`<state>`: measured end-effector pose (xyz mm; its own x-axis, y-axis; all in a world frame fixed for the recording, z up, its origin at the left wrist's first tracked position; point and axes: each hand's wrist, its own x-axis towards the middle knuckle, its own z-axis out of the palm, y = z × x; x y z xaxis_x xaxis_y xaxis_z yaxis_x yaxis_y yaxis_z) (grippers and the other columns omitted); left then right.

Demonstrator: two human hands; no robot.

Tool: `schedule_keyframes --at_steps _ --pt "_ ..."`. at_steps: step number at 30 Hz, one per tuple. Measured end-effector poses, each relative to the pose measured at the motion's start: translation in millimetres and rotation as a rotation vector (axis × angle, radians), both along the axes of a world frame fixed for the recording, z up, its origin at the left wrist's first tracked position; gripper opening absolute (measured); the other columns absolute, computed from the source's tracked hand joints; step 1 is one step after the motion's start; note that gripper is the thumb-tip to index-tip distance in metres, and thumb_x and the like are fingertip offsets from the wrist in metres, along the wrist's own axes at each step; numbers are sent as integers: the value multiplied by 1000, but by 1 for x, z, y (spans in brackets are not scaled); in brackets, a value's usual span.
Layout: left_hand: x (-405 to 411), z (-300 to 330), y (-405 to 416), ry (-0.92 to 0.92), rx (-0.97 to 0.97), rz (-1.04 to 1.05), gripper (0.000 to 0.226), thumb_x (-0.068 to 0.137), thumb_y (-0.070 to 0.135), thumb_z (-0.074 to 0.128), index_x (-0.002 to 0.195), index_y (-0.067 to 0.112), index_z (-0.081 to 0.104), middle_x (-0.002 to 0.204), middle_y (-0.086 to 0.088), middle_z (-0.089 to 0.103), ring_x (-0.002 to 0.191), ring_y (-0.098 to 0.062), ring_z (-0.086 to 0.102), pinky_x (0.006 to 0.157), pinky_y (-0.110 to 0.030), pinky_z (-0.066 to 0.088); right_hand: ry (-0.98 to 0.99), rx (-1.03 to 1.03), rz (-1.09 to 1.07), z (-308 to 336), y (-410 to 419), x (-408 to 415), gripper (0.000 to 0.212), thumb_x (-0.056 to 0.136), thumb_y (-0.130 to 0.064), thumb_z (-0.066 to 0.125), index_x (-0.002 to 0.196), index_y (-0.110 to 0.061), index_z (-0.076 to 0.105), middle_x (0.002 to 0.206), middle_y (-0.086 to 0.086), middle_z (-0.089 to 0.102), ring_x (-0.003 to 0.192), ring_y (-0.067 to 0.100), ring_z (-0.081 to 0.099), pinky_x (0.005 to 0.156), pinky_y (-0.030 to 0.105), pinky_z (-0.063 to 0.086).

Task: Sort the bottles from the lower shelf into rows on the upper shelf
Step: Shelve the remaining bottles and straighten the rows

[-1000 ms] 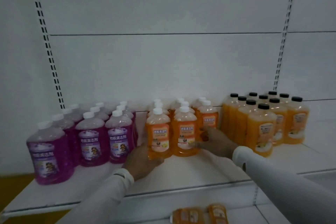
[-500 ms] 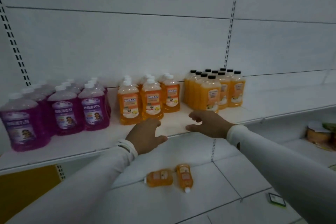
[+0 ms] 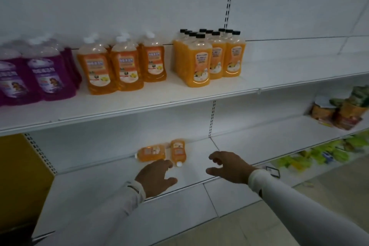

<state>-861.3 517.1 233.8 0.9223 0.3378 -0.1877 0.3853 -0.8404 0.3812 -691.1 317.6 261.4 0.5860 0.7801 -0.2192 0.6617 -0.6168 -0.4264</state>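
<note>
Two orange bottles lie flat on the lower shelf (image 3: 123, 191): one sideways (image 3: 150, 154), the other (image 3: 178, 151) with its white cap towards me. My left hand (image 3: 154, 178) hovers open just in front of the sideways bottle, fingertips near it. My right hand (image 3: 229, 167) hangs open to the right of both bottles, holding nothing. On the upper shelf (image 3: 159, 102) stand rows of purple bottles (image 3: 38, 78), orange white-capped bottles (image 3: 119, 66) and orange black-capped bottles (image 3: 209, 58).
Packaged goods (image 3: 337, 110) sit on the lower shelf at the far right. Green and yellow packets (image 3: 319, 154) lie lower at the right. A yellow panel (image 3: 18, 175) borders the left side. The upper shelf's right part is bare.
Both hands have left the orange bottles on the upper shelf and dropped down to the lower shelf, open. The view has tilted down and to the right.
</note>
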Motion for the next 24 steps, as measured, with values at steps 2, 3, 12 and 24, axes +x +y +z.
schedule_keyframes --at_steps 2,3,12,24 --pt "3 -20 13 58 -18 49 55 91 51 55 136 22 44 135 2 52 121 -15 51 101 -26 40 65 -16 -1 -26 12 7 59 87 -51 66 136 -21 52 128 -2 59 108 11 57 96 25 46" --pt "5 -29 21 84 -34 75 55 91 51 54 136 22 43 136 3 51 122 -15 51 101 -26 40 95 -23 2 -38 21 11 59 86 -51 67 135 -21 52 128 -2 59 105 10 56 95 25 46" --pt "61 -119 116 189 -157 245 59 91 51 53 140 22 38 135 0 53 123 -16 52 103 -27 41 173 -190 92 -129 118 83 60 88 -55 60 137 -22 49 133 -3 56 117 12 55 96 24 44" --pt "140 -202 184 260 -124 467 69 93 52 46 152 25 20 150 -2 40 134 -24 44 109 -37 38 59 -279 390 -195 245 184 57 92 -45 57 144 -30 41 145 -1 48 132 21 47 109 33 38"
